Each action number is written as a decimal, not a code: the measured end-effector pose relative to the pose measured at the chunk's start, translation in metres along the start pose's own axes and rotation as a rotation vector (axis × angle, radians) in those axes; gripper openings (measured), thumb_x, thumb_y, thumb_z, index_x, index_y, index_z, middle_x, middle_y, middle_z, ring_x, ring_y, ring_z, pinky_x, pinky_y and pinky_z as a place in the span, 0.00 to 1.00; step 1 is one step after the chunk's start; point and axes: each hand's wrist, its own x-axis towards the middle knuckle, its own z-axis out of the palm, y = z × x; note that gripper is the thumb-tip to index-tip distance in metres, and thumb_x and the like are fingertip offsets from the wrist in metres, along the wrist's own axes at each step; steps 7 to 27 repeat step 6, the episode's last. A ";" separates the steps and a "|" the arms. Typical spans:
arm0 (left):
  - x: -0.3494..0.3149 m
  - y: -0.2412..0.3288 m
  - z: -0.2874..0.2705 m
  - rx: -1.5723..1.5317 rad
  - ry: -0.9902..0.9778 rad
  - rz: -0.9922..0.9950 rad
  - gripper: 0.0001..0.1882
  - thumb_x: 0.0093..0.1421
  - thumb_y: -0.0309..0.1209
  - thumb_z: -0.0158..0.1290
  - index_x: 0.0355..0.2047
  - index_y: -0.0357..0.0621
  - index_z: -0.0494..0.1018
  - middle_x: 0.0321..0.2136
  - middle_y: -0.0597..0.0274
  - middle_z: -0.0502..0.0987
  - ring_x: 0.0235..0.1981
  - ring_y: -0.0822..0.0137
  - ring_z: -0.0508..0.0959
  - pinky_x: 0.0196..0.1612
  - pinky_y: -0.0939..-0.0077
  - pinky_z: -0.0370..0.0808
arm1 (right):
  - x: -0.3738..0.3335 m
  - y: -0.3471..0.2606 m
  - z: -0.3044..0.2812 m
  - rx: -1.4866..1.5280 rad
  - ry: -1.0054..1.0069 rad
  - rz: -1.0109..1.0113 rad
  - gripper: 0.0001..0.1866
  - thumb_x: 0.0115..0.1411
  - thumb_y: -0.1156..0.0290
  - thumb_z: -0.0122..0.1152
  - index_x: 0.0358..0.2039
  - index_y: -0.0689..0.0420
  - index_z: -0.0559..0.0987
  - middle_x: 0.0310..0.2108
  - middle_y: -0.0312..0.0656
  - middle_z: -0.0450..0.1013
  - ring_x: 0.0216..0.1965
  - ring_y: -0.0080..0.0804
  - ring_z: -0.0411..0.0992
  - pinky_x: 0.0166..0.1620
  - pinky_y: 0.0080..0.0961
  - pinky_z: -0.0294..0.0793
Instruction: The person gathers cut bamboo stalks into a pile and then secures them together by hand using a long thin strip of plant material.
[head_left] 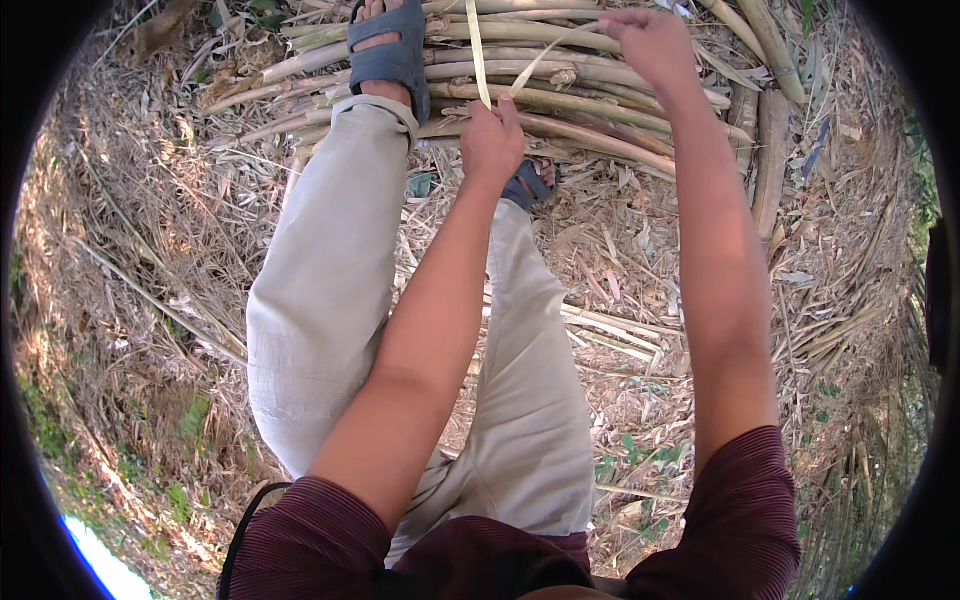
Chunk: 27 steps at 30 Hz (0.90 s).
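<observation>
A pale, flat strip, like split bamboo, runs down from the top edge into my left hand. The fingers there are closed round it, over a bundle of bamboo poles. From the same grip a thin strip end slants up and right to my right hand, whose fingertips pinch it. Whether both lengths are one strip is hidden inside the left fist. My left foot, in a dark sandal, rests on the poles left of the hands.
My other sandal is on the ground at the near side of the poles. Thicker poles lie crosswise at the right. Dry leaves and husks cover the ground, with thin split sticks between them. A long thin stick lies at the left.
</observation>
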 end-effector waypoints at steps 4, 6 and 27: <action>0.010 -0.017 0.015 -0.141 -0.017 -0.012 0.32 0.66 0.58 0.39 0.35 0.33 0.67 0.30 0.38 0.77 0.36 0.38 0.78 0.44 0.52 0.72 | 0.045 -0.068 0.038 0.236 -0.035 0.003 0.11 0.51 0.66 0.62 0.31 0.60 0.84 0.25 0.45 0.79 0.28 0.32 0.76 0.34 0.29 0.74; 0.010 -0.014 0.027 -0.151 -0.046 -0.023 0.40 0.62 0.67 0.35 0.34 0.34 0.67 0.29 0.43 0.78 0.32 0.44 0.79 0.40 0.54 0.73 | 0.036 -0.108 0.039 0.238 -0.069 -0.123 0.11 0.53 0.68 0.60 0.31 0.60 0.84 0.25 0.47 0.79 0.30 0.36 0.77 0.36 0.32 0.75; 0.010 -0.014 0.027 -0.151 -0.046 -0.023 0.40 0.62 0.67 0.35 0.34 0.34 0.67 0.29 0.43 0.78 0.32 0.44 0.79 0.40 0.54 0.73 | 0.036 -0.108 0.039 0.238 -0.069 -0.123 0.11 0.53 0.68 0.60 0.31 0.60 0.84 0.25 0.47 0.79 0.30 0.36 0.77 0.36 0.32 0.75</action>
